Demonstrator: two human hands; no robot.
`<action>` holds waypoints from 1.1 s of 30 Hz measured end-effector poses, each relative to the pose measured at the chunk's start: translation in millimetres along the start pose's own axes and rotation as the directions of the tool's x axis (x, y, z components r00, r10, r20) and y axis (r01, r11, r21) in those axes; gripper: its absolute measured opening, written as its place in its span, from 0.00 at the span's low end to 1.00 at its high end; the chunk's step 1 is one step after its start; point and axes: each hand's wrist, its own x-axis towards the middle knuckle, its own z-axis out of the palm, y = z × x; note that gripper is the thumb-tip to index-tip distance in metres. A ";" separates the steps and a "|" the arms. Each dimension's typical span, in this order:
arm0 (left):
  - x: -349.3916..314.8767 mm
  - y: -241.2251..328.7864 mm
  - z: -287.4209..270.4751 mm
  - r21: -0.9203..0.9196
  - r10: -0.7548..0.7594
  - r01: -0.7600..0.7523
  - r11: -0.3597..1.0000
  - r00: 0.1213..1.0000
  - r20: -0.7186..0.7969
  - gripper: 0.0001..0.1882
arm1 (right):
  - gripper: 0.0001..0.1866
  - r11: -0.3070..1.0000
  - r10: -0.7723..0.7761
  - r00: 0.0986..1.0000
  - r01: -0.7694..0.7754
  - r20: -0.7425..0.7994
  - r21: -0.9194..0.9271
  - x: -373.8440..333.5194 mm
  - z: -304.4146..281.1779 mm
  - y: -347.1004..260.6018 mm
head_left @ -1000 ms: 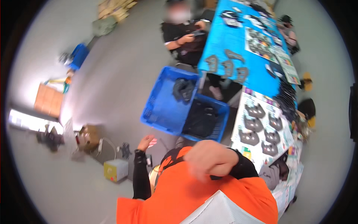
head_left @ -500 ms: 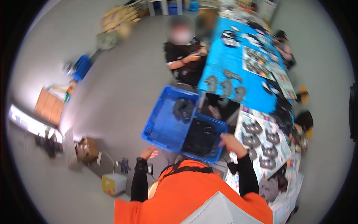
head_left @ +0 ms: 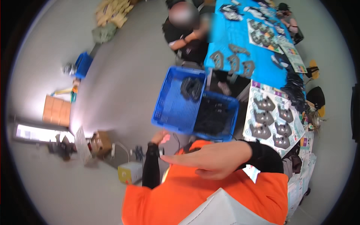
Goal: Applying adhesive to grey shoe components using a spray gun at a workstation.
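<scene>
My right hand [head_left: 215, 159] reaches across my chest, its fingers stretched out to the left and empty. Its fingertips come close to the black band and small device [head_left: 161, 152] on my left wrist; I cannot tell whether they touch it. My left hand [head_left: 161, 137] is raised just below the near edge of a blue crate [head_left: 170, 107], fingers loosely apart and holding nothing I can see. A dark bundled piece [head_left: 191, 89] lies in that crate. Against its right side stands a second blue crate [head_left: 234, 112], with black pieces [head_left: 212, 116] inside.
On my right, a long table with a blue cover [head_left: 225, 37] and printed sheets bears several grey curved parts [head_left: 263, 117]. A person in black [head_left: 183, 41] sits beyond the crates; another [head_left: 288, 24] is across the table. A yellow-and-white box [head_left: 129, 172] stands at the lower left.
My right hand has left the right crate's edge and swung left across my body to near my left wrist. The view has shifted, so the crates appear higher and farther right.
</scene>
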 end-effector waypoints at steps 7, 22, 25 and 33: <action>19.2 16.8 -3.7 0.026 0.051 -0.051 0.998 0.999 -0.006 0.18 | 0.15 0.278 0.902 0.430 -0.495 -0.046 0.823 -88.0 15.4 156.3; -19.9 33.1 10.7 -0.235 0.218 -0.165 0.958 0.951 0.221 0.25 | 0.16 -0.002 0.938 0.343 -0.139 0.050 0.990 -113.8 11.7 199.3; -101.7 120.2 44.4 -0.662 0.472 -0.271 0.699 0.870 0.142 0.23 | 0.16 0.103 0.965 0.258 -0.179 -0.054 0.979 -112.4 20.0 190.8; -185.0 216.0 81.5 -0.843 0.855 -0.168 0.511 0.202 0.478 0.14 | 0.16 0.121 0.940 0.335 -0.139 -0.069 0.983 -125.2 36.5 194.3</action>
